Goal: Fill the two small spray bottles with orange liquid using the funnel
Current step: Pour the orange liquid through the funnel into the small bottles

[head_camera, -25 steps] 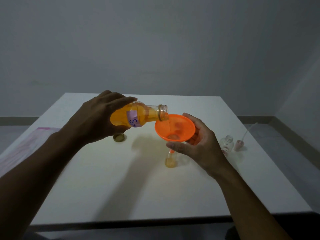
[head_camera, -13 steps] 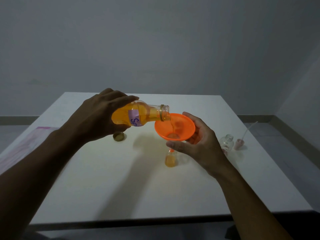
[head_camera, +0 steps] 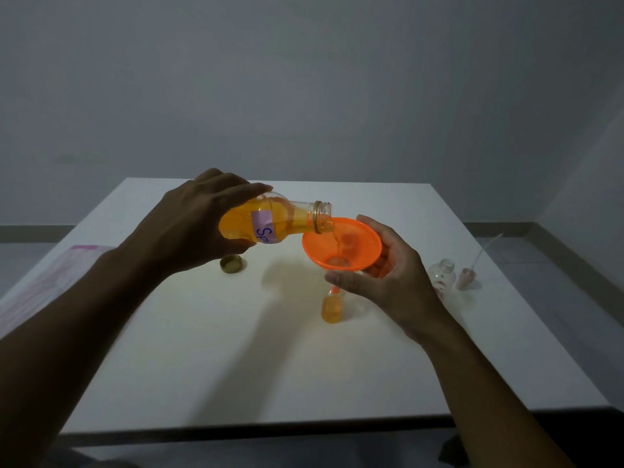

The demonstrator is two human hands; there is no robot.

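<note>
A plain grey wall (head_camera: pixel 304 79) is rising behind a white square table (head_camera: pixel 209 366), and a pale pink sheet (head_camera: pixel 40 288) is showing off to its left. Both forearms are reaching in over the near edge, with the hands working close together above the middle. The left hand (head_camera: pixel 199 228) is wrapping its fingers round the body of a large clear plastic bottle (head_camera: pixel 290 219) with a purple label, tipping it almost level so that a thin stream of orange liquid (head_camera: pixel 236 231) is running from the open neck. The right hand (head_camera: pixel 388 278) is cupping an orange plastic funnel (head_camera: pixel 363 243) from the side, thumb and fingers pinching under its bowl. The funnel's spout is sitting in the neck of a small clear spray bottle (head_camera: pixel 332 309), which is standing on the table and looking mostly full. A second small clear bottle (head_camera: pixel 444 276) is standing empty near the right edge, and a pink spray head (head_camera: pixel 466 278) is sitting just beside it, its thin tube pointing up. A gold screw cap (head_camera: pixel 231 264) is resting on the table below the left hand. The small bottle is probably light and tippy under the funnel, so gripping beneath the bowl is likely steadying both; the big bottle is likely stiff, slippery if wet, and best held round its body
</note>
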